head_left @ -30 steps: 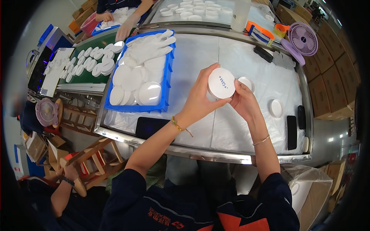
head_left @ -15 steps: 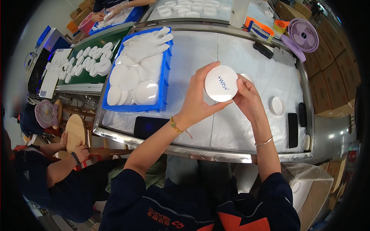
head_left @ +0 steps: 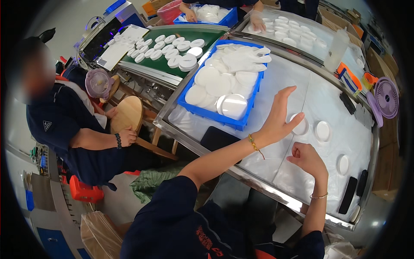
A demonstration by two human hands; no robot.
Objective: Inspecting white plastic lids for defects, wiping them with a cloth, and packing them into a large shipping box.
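My left hand (head_left: pixel 279 120) is open above the table, thumb and fingers stretched apart and nothing in its grasp. Right beside its fingertips lies a round white lid (head_left: pixel 301 125), partly covered by the thumb. My right hand (head_left: pixel 309 159) hovers nearer to me with its fingers curled in, and no object shows in it. A second white lid (head_left: pixel 322 131) lies just beyond it, and a third white lid (head_left: pixel 343 165) to its right. Left of my hands stands a blue crate (head_left: pixel 254 103) full of white discs (head_left: pixel 219 85), with white gloves (head_left: pixel 246 59) on top.
A green conveyor (head_left: pixel 151 69) carries several white lids at the far left. A dark phone (head_left: pixel 217 139) and a black slab (head_left: pixel 348 195) lie on the plastic-covered table (head_left: pixel 276 162). To the right is a purple fan (head_left: pixel 387 97). A seated person (head_left: pixel 73 129) holds a wooden board (head_left: pixel 128 114).
The printed white lid has left my hands, and three lids now lie on the table. My hands have separated, the left opening and the right curling. The view has swung left.
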